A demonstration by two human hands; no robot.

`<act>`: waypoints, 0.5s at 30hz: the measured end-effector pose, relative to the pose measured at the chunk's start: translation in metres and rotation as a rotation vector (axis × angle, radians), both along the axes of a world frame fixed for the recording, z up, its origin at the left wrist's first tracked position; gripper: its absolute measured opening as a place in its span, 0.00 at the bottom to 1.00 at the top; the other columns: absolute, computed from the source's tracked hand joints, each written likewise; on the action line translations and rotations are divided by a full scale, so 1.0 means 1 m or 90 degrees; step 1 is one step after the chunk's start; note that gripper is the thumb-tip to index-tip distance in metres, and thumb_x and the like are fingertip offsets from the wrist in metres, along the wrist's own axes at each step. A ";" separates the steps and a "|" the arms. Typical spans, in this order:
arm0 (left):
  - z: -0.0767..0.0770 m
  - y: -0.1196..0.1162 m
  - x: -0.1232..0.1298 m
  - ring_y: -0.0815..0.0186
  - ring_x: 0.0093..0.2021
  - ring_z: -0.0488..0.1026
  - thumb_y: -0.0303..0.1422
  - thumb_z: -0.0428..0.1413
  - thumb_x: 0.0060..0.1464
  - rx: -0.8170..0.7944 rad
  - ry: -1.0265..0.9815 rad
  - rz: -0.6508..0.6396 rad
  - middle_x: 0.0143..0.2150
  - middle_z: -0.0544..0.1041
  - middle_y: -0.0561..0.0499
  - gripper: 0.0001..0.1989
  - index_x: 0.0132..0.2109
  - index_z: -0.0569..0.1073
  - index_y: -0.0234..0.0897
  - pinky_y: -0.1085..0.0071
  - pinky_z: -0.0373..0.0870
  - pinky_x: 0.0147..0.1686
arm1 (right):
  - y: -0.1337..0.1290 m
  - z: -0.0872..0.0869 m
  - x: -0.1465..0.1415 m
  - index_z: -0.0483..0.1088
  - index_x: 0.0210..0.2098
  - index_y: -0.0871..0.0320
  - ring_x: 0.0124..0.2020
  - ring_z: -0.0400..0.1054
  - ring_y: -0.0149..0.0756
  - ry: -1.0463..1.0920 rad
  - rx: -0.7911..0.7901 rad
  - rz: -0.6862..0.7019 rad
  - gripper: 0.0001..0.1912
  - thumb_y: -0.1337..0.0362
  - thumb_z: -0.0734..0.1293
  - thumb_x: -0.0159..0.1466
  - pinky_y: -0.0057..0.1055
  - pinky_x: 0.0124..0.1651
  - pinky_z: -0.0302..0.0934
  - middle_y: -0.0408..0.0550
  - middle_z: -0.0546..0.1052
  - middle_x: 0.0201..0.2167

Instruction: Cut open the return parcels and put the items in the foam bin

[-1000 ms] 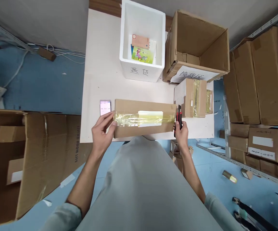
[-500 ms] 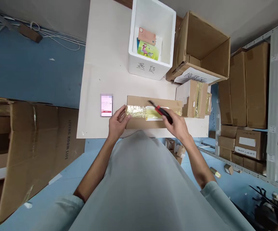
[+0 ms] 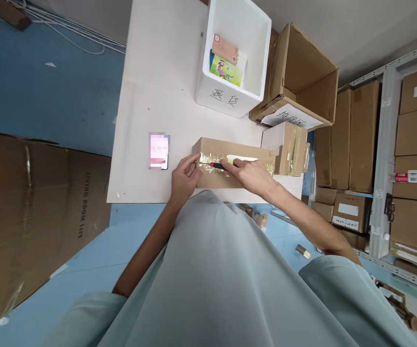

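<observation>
A long cardboard box (image 3: pixel 244 145) with clear yellowish tape and a white label lies at the table's front edge. My left hand (image 3: pixel 186 179) grips its left end, fingers at the end face and thumb on the top. In my right hand (image 3: pixel 250 176) is a red and black utility knife (image 3: pixel 216 165), held low over the box. Its blade points left and meets the tape near the left end, close to my left thumb. A phone with a lit screen (image 3: pixel 159 151) lies on the table, left of my left hand.
Behind the long box stand a white foam box (image 3: pixel 226 99) holding booklets and an open carton (image 3: pixel 311 103). Smaller taped boxes (image 3: pixel 284 149) sit at its right end. Large cartons (image 3: pixel 57 193) stand at the left, shelves with boxes (image 3: pixel 416 140) at the right.
My right hand has brought the knife left and down to the box's left end. The box is tilted somewhat, showing its left end face. The view has shifted slightly.
</observation>
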State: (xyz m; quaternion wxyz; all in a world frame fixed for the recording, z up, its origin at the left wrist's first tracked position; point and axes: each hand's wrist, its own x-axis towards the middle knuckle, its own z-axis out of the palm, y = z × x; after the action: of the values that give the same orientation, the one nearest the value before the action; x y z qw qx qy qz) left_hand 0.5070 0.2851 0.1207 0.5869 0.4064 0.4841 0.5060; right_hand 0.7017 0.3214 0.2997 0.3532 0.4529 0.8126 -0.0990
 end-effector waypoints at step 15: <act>0.003 0.003 0.000 0.49 0.72 0.74 0.50 0.69 0.58 -0.017 0.031 0.012 0.69 0.77 0.40 0.30 0.63 0.81 0.40 0.52 0.69 0.74 | -0.001 0.018 -0.014 0.55 0.75 0.64 0.46 0.81 0.48 -0.041 -0.020 0.061 0.30 0.78 0.50 0.76 0.36 0.38 0.64 0.69 0.80 0.53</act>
State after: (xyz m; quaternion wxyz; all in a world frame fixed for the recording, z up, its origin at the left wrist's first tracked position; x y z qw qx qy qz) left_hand 0.5065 0.2885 0.1241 0.5756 0.4061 0.5085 0.4951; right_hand 0.6877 0.3199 0.3176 0.3907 0.4105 0.8200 -0.0802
